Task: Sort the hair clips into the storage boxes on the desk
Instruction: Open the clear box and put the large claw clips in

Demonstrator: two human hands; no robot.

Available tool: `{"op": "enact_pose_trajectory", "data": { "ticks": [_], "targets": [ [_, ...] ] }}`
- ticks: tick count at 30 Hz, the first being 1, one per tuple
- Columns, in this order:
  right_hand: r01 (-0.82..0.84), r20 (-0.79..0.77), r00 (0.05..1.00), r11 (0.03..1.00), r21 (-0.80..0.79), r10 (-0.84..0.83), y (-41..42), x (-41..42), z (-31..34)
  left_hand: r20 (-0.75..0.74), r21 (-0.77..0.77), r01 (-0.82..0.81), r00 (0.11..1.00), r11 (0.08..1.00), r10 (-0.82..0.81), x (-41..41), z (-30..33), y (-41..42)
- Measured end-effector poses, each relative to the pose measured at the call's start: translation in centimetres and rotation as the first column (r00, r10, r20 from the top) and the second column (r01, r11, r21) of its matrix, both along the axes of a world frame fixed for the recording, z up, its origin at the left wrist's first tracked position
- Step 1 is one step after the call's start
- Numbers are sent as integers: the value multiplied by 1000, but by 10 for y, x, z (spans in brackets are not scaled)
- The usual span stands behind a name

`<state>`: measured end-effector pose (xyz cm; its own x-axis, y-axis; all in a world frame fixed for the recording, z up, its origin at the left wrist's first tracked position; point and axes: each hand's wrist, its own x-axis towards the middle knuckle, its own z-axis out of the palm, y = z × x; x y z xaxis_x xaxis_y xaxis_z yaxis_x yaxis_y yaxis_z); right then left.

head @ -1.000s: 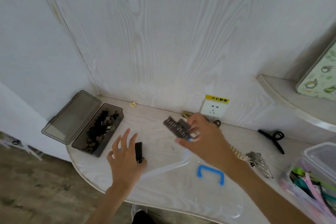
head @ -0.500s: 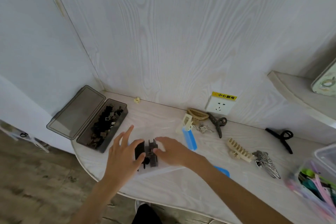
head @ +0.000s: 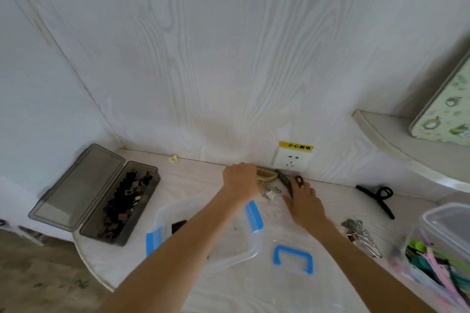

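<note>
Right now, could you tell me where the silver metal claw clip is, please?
In the head view, the silver claw clip lies on the desk's right side, between the right forearm and the clear box of colourful clips.

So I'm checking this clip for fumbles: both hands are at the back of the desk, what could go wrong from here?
The left hand reaches the beige clip with its forearm over the clear box; pulling back low might knock it. The right hand is on the dark clip beside a small silver clip, which might get swept along. Both work just below the wall socket.
</note>
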<state>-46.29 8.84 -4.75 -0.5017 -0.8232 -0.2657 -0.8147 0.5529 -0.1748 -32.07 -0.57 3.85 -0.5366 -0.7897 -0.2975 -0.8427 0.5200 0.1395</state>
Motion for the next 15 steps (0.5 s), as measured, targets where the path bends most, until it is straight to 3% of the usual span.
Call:
{"op": "enact_pose_trajectory", "data": {
  "ticks": [3,8,11,13,15],
  "targets": [
    [-27,-7,1000,999,-29,26,6,-18,0,92,26,-63,994,998,61,-28,-27,0],
    [193,280,949,971,-139,-148,15,-34,18,108,-90,-7,994,996,16,-40,-49,-6],
    [301,429,878,941,-157,-209,20,-35,40,42,-102,-21,999,995,25,-39,-38,-13],
    [459,649,704,882,-105,-289,25,-34,58,-86,-40,-112,990,993,108,-28,-23,-15],
    [616,926,278,787,32,-255,32,-31,77,-316,70,-242,915,968,252,-4,-5,-15]
  ]
}}
